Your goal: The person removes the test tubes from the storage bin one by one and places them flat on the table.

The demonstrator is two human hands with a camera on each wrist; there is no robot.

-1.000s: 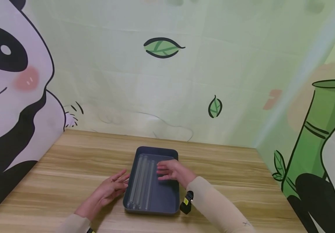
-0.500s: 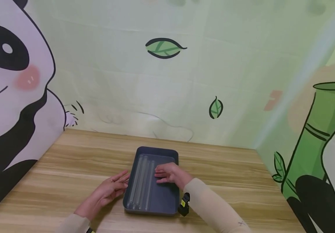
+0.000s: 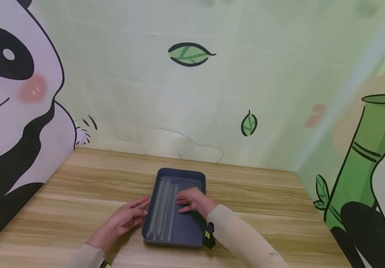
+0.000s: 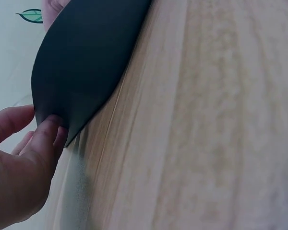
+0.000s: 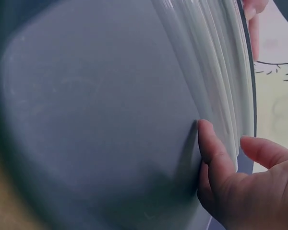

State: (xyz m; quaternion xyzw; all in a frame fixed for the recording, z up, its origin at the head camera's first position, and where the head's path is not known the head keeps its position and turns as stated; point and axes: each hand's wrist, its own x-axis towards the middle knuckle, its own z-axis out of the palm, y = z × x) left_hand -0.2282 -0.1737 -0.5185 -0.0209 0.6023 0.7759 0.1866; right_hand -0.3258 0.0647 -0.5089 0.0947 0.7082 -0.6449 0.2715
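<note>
A dark blue rectangular tray (image 3: pixel 189 230) lies on the wooden table. Along its left half, several long clear tubes (image 3: pixel 162 208) lie side by side, lengthwise. My left hand (image 3: pixel 123 219) has its fingers against the outside of the tray's left wall, as the left wrist view shows at the wall (image 4: pixel 86 57). Inside the tray, my right hand (image 3: pixel 194 201) is beside the tubes, palm towards them. In the right wrist view its fingertips (image 5: pixel 205 132) are at the edge of the rightmost tube, the fingers mostly straight. Whether they press on it I cannot tell.
The wooden table (image 3: pixel 263 193) runs back to a pale green cloth backdrop (image 3: pixel 212 93) printed with leaves, a panda and bamboo. A black band device (image 3: pixel 209 235) on my right wrist is close to the tray's right wall.
My right hand has moved slightly left and towards me inside the tray, closer to the tubes. The left hand, tray and tubes have stayed in place.
</note>
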